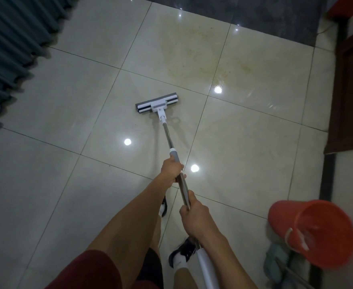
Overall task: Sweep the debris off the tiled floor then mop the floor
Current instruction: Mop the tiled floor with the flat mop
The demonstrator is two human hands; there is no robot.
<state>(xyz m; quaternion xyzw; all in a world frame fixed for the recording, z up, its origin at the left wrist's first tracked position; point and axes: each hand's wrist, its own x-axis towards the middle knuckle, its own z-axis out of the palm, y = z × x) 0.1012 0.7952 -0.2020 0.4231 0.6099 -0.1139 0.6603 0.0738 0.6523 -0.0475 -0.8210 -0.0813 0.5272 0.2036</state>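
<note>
Head view, nearest me: my right hand (pixel 194 213) and, farther up, my left hand (pixel 171 170) both grip the mop (pixel 167 132) by its smooth metal pole. Its flat grey head lies on glossy cream tiled floor (pixel 67 90), near a yellowish stain (pixel 192 53).

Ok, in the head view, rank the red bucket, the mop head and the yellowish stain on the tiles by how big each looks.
1. Stain, spreading over several tiles.
2. Bucket, though it sits nearest the camera, which inflates it.
3. Mop head, farther off, so its true size against the bucket is unsure.
</note>
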